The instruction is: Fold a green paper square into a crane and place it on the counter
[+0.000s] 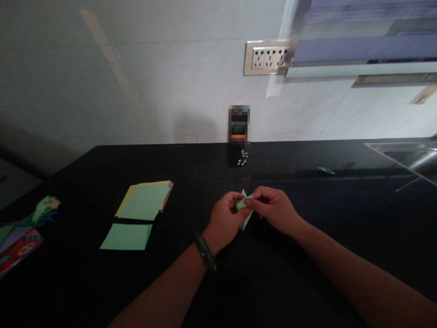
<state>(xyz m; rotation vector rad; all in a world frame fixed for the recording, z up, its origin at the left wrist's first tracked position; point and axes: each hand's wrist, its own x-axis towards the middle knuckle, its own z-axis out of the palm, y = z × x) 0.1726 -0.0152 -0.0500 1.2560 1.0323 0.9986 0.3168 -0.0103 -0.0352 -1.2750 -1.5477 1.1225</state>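
A small piece of folded green paper (pixel 245 207) is between my two hands, just above the black counter. My left hand (pixel 226 221), with a dark band on the wrist, pinches its left side between thumb and fingers. From the right, my right hand (pixel 277 208) grips the paper's upper edge with thumb and forefinger. Pointed ends of the paper stick out above and below the fingers; the folds between them are partly hidden. To the left lie a stack of coloured paper sheets (pixel 145 200), green on top, and a separate green sheet (pixel 126 237) in front of it.
A phone (pixel 239 125) leans on the tiled wall, a beaded strap (pixel 242 157) below it. A small folded green paper piece (pixel 327 171) lies at the back right, near a metal-edged sink or hob (pixel 409 155). Crumpled paper pieces (pixel 46 209) and a red packet (pixel 22 250) lie far left.
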